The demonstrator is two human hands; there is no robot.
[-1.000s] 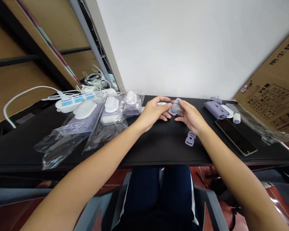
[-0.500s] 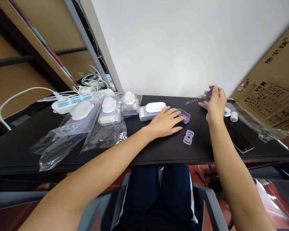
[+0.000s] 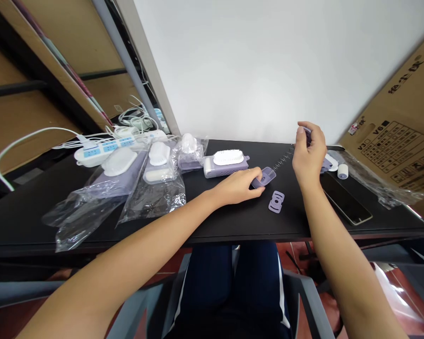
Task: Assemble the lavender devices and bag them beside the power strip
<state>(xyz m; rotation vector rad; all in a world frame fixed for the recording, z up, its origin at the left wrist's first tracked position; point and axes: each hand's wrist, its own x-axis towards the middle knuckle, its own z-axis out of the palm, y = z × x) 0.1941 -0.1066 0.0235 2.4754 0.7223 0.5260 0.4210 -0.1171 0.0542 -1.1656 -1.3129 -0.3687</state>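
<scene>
Brush (image 3: 228, 157) — behind left hand (image 3: 236, 187); on desk (image 3: 233, 221)

Navy track pants (image 3: 208, 282) with white stripes

White plaster wall (image 3: 254, 70), upper centre of frame; tan wooden shelving (image 3: 88, 42) with grey metal upright (image 3: 127, 61), upper left; black desk (image 3: 233, 226), mid-frame; red tile floor (image 3: 171, 263) and grey chair arms (image 3: 307, 301), bottom.

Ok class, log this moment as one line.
left hand: holding lilac plastic piece | right hand: raised, gripping small lilac item
</scene>
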